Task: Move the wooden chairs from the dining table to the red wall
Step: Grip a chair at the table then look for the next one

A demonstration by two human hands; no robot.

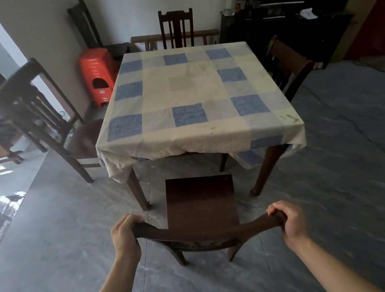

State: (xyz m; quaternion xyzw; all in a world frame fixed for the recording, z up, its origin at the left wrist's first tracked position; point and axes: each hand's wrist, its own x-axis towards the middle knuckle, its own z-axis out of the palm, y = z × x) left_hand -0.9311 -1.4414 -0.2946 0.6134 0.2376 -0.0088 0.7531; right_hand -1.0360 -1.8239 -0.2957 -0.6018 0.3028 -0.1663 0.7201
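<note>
Item: wooden chair, dark-stained, flat slab seat, curved top rail, splayed rear legs. Location: on the grey floor, seat just ahead of the fingertips and pointing at the near edge of the dining table, clear of its checked cloth. Hold: left hand at the rail's left end, right hand at its right end; the fingers of each are curled tightly over the top of the rail, with the whole back spanning between the two fists. Whether the legs are off the floor cannot be told. Handling, as judged: solid timber, rigid, moderately heavy, not fragile; the smooth finish may slide under the palm, so a full wrap at the rail ends suits it, or one hand moved down to the seat edge for a level lift. Related stock: three matching chairs beyond the fingertips, at the table's left, far and right sides. Destination: a dark red wall, well beyond the right knuckles.
</note>
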